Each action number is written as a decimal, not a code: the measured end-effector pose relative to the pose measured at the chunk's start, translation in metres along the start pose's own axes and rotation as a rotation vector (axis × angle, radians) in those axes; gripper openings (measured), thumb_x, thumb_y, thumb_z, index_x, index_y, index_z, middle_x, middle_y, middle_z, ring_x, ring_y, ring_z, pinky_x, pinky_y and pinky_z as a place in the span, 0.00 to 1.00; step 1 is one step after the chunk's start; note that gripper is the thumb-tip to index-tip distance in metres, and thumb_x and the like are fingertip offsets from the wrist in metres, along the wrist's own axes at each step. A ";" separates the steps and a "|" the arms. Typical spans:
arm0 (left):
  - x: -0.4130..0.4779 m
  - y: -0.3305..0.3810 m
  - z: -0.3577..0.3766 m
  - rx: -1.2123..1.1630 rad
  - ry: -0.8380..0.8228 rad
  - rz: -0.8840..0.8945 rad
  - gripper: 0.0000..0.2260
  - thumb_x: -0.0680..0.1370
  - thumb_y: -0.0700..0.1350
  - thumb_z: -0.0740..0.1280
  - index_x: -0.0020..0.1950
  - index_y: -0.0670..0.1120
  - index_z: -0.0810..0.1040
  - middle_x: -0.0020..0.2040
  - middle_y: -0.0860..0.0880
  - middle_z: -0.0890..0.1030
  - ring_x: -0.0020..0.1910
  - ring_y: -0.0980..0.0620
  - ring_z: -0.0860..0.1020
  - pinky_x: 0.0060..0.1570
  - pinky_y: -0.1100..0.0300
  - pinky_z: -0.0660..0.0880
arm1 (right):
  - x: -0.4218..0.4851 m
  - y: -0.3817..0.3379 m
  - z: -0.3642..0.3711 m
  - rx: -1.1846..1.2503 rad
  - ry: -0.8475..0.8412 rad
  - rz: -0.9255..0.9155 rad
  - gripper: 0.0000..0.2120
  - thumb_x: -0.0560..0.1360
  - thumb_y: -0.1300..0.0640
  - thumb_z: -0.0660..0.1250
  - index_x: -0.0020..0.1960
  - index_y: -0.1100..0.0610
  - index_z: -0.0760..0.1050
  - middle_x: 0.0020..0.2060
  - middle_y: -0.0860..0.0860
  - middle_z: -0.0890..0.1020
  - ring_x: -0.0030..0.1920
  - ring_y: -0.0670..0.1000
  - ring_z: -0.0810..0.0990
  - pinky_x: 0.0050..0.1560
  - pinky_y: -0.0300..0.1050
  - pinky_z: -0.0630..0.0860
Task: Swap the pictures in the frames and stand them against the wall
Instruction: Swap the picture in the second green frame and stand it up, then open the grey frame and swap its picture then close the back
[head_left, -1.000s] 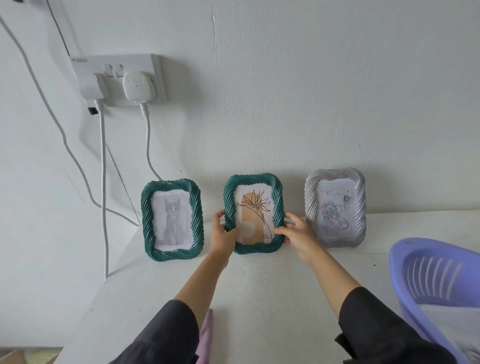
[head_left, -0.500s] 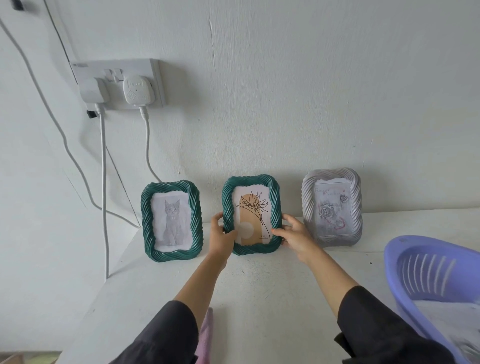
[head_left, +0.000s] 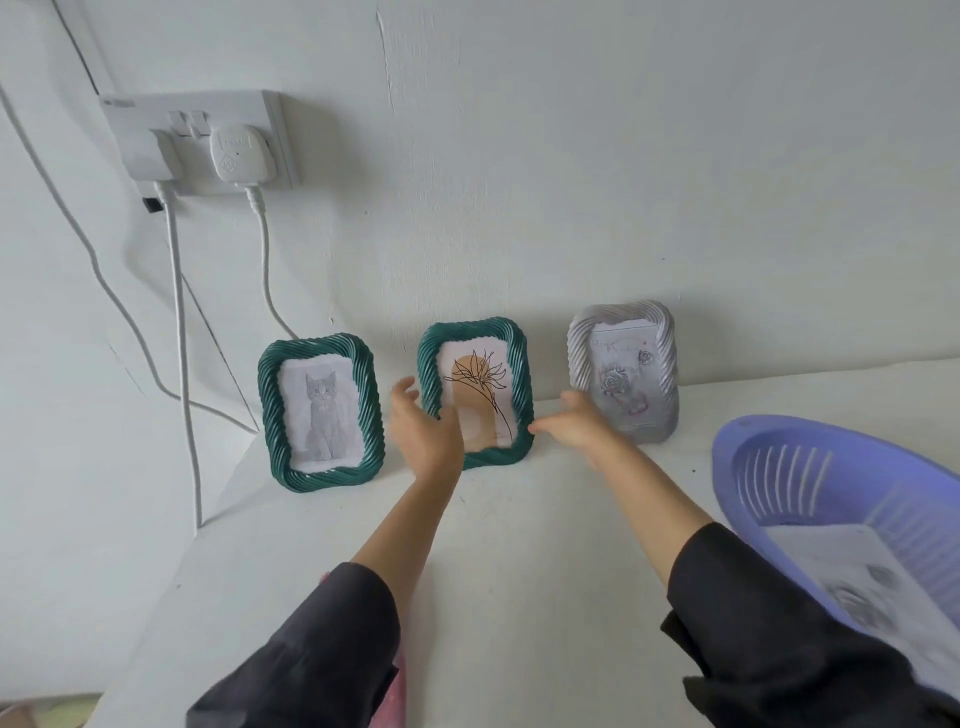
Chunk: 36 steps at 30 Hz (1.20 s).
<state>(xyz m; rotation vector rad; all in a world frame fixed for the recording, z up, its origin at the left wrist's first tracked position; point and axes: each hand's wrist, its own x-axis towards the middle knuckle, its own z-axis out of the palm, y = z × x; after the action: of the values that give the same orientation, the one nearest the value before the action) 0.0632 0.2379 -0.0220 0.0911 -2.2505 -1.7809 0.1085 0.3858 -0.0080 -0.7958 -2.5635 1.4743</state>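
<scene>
We look down on a white table (head_left: 519, 551) that runs up to a white wall (head_left: 597, 156). Three frames stand upright in a row against it, across the middle of the picture.

At centre left is a green frame (head_left: 332, 477) with a cat picture (head_left: 322, 410). At the centre is the middle green frame (head_left: 522, 382), which holds a flower drawing (head_left: 480, 382). To the right of it stands a silver frame (head_left: 666, 374) with a rose print (head_left: 618, 384).

Both our hands reach for the middle green frame. The left hand (head_left: 426, 434) sits in front of its lower left edge with fingers spread and loose, gripping nothing. The motion blur hides whether it touches the rim. The right hand (head_left: 584, 426) lies just to the right of the frame with its fingers stretched out flat. One fingertip is at the lower right corner, touching it or a hair off. It also covers the lower left corner of the silver frame.

At the right edge a purple slotted basket (head_left: 748, 457) sits on the table, with a printed sheet (head_left: 852, 582) inside. At the upper left a wall socket (head_left: 280, 135) carries two white plugs (head_left: 243, 156), whose cables (head_left: 179, 338) hang down. Dark sleeves (head_left: 311, 649) fill the bottom.
</scene>
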 end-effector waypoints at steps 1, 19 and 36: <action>-0.006 0.007 0.004 -0.018 0.024 0.067 0.22 0.74 0.35 0.64 0.67 0.43 0.65 0.62 0.45 0.73 0.60 0.47 0.72 0.57 0.53 0.72 | -0.006 -0.007 -0.008 -0.033 0.013 -0.043 0.33 0.71 0.58 0.70 0.71 0.59 0.59 0.67 0.55 0.69 0.67 0.56 0.68 0.61 0.46 0.70; -0.046 0.051 0.114 0.177 -0.649 0.094 0.42 0.73 0.32 0.65 0.76 0.58 0.44 0.75 0.41 0.53 0.73 0.42 0.55 0.69 0.43 0.59 | 0.040 0.059 -0.178 -0.045 0.047 -0.294 0.20 0.69 0.71 0.67 0.57 0.56 0.70 0.54 0.55 0.70 0.51 0.52 0.71 0.39 0.42 0.70; -0.042 0.025 0.126 0.075 -0.488 0.067 0.30 0.74 0.26 0.54 0.69 0.54 0.66 0.36 0.47 0.71 0.34 0.49 0.69 0.28 0.63 0.67 | 0.063 0.079 -0.170 0.039 -0.121 -0.346 0.15 0.69 0.74 0.67 0.39 0.55 0.68 0.32 0.55 0.74 0.21 0.38 0.74 0.23 0.28 0.69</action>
<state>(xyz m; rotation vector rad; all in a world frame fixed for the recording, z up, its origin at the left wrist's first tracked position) 0.0755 0.3725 -0.0315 -0.4466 -2.6045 -1.8339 0.1393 0.5809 0.0058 -0.2444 -2.5774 1.4922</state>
